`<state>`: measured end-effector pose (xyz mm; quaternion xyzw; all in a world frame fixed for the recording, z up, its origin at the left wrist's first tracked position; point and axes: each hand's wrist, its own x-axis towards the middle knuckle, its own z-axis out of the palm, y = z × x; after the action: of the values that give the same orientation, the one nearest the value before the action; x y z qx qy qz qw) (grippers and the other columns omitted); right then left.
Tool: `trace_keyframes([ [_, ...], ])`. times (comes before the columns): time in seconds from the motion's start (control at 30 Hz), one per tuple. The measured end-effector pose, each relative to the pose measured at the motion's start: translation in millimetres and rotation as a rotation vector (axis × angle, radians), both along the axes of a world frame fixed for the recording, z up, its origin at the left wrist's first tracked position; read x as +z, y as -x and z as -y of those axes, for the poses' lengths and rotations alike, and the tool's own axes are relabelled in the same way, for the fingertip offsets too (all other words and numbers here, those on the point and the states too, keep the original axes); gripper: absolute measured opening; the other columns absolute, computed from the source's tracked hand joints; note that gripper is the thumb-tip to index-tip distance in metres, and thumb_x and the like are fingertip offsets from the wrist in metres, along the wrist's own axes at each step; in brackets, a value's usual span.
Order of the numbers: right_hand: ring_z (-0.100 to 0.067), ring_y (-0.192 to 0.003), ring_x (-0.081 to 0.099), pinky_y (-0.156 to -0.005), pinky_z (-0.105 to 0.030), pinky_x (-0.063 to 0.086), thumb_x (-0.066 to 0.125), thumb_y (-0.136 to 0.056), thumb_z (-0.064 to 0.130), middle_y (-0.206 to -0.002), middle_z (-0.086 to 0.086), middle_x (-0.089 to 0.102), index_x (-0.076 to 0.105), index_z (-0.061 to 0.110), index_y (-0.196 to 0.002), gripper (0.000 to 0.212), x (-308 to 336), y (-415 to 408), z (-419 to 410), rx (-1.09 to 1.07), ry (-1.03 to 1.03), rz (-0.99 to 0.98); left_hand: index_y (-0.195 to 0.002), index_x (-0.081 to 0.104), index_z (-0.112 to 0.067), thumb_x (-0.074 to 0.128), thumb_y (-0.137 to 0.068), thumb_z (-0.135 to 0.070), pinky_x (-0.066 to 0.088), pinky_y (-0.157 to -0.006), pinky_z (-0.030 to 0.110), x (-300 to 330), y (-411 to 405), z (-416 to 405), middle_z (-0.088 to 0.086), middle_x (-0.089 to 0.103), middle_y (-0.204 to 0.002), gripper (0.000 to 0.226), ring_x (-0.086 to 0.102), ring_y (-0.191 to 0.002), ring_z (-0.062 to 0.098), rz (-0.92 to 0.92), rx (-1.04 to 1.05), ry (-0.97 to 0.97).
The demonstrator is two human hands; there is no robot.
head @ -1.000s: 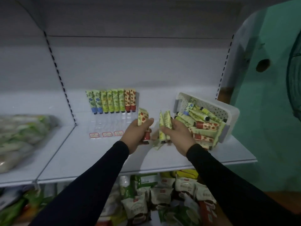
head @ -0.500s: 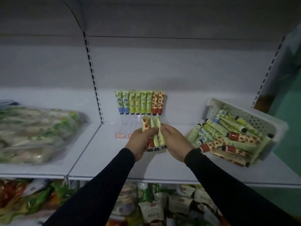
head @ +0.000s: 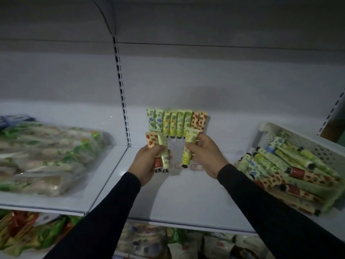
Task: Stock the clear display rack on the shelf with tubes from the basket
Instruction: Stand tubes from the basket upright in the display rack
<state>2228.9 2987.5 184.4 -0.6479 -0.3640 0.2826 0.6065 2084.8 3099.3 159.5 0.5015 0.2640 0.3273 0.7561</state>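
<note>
A clear display rack [head: 174,144] stands on the white shelf [head: 190,199], its back row filled with several upright tubes [head: 177,121] in blue, green and red prints. My left hand [head: 147,161] grips two tubes [head: 158,152], one red-patterned and one pale green, caps down, in front of the rack's left side. My right hand [head: 207,156] holds a single yellow-green tube [head: 188,148] upright, caps down, before the rack's right side. The white perforated basket [head: 328,144] sits tilted at the right, heaped with several tubes.
A large clear bag of green packaged goods [head: 48,157] lies on the neighbouring shelf at left. A slotted upright [head: 122,94] divides the two bays. Snack packets [head: 168,242] fill the shelf below. Small price labels [head: 196,166] sit at the rack's front.
The bundle of tubes held together between both hands has split: the left hand keeps two, the right hand has drawn one away to the right. The view has shifted left.
</note>
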Motion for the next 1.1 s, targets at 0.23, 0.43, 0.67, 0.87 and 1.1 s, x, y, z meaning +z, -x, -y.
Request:
trace_keyframes([
  [0.23,-0.022,-0.077,0.054,-0.084,-0.061,0.053,0.068,-0.074,0.041,-0.088,-0.028,0.054,0.049,0.003,-0.091,0.046,14.5,-7.2,-29.3,-0.089,-0.021,0.171,-0.107,0.053,-0.004,0.059,-0.087,0.001,0.054,-0.058,0.031,-2.5,12.2,-42.2,0.009,0.061,-0.074,0.021,0.063,-0.063,0.023,0.169,0.116,0.045],
  [0.43,-0.035,-0.076,0.068,-0.075,-0.052,0.057,0.066,-0.080,0.045,-0.082,-0.024,0.064,0.049,0.003,-0.080,0.045,29.9,-16.1,-51.2,-0.239,-0.029,0.408,-0.097,0.058,-0.006,0.060,-0.085,-0.001,0.051,-0.056,0.030,-11.2,13.1,-71.4,0.011,0.065,-0.082,0.014,0.060,-0.061,0.020,0.170,0.195,0.002],
  [0.67,-0.016,-0.058,0.048,-0.056,-0.024,0.039,0.061,-0.091,0.031,-0.062,-0.005,0.053,0.050,0.010,-0.072,0.031,34.2,-21.4,-72.9,-0.288,-0.003,0.704,-0.088,0.061,-0.004,0.066,-0.067,-0.010,0.050,-0.059,0.033,-31.2,11.8,-84.8,0.012,0.064,-0.074,0.022,0.058,-0.059,0.024,0.229,0.253,0.075],
  [0.87,-0.034,-0.069,0.064,-0.064,-0.048,0.055,0.053,-0.091,0.035,-0.067,-0.018,0.064,0.057,0.003,-0.072,0.037,33.0,-21.5,-91.5,-0.273,-0.069,0.754,-0.089,0.059,-0.003,0.067,-0.068,-0.007,0.050,-0.053,0.029,-31.0,14.1,-87.4,0.013,0.063,-0.074,0.023,0.060,-0.057,0.021,0.176,0.259,0.030],
  [1.1,-0.026,-0.059,0.059,-0.060,-0.033,0.048,0.052,-0.096,0.028,-0.057,-0.013,0.060,0.056,0.004,-0.062,0.042,30.1,-12.6,-99.8,-0.232,-0.058,0.883,-0.097,0.062,-0.003,0.060,-0.086,-0.002,0.051,-0.055,0.030,-32.4,12.8,-83.2,0.010,0.068,-0.079,0.011,0.064,-0.062,0.018,0.050,0.286,-0.070],
])
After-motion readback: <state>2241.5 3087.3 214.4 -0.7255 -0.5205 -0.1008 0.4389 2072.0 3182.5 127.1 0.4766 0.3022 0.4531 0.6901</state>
